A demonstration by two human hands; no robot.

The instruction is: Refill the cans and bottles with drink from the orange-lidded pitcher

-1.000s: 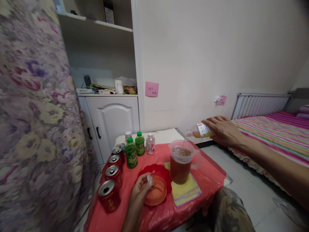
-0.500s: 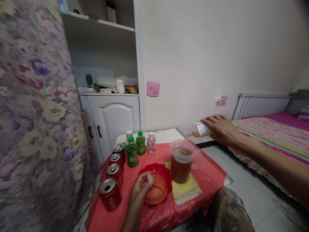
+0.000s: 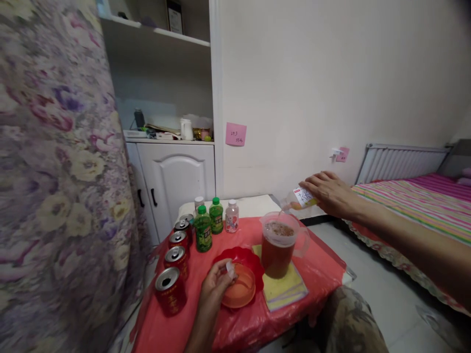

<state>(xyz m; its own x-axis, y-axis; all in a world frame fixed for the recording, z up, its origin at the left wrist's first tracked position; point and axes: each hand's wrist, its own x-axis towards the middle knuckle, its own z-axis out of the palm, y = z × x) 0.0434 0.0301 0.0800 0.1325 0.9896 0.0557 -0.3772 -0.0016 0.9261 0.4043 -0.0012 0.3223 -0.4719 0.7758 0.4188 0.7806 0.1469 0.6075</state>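
The small bottle (image 3: 300, 198), clear with a white label, is lying almost level in the air. Its open neck is dipping toward the mouth of the pitcher (image 3: 278, 247), just below and to the left of it. The right hand (image 3: 329, 193) is gripping the bottle from above, fingers wrapping over the label, with the arm stretching in from the right edge of the view. A little orange drink is showing inside the bottle near the neck; whether a stream is falling I cannot tell.

The pitcher, clear plastic with its handle facing right, is standing upright on a yellow cloth (image 3: 285, 291). It is holding reddish-brown liquid with froth on top, nearly up to the rim.

The left hand (image 3: 217, 287) is resting at the near-left rim of an orange bowl (image 3: 241, 294), thumb and fingers pinching a white cap (image 3: 229, 267). The bowl is sitting inside a red dish (image 3: 241, 256), just beside the pitcher.

Everything is standing on a tabletop (image 3: 320, 269) covered with red plastic sheeting. Along its left side four red cans (image 3: 170, 291) are lining up in a row. Behind them two green bottles (image 3: 203, 235) and a pale pink bottle (image 3: 231, 218) are standing together.

A flowered curtain (image 3: 55, 196) is filling the left of the view, a white cabinet (image 3: 176, 176) is standing behind the tabletop, and a striped bed (image 3: 423, 196) is lying to the right.
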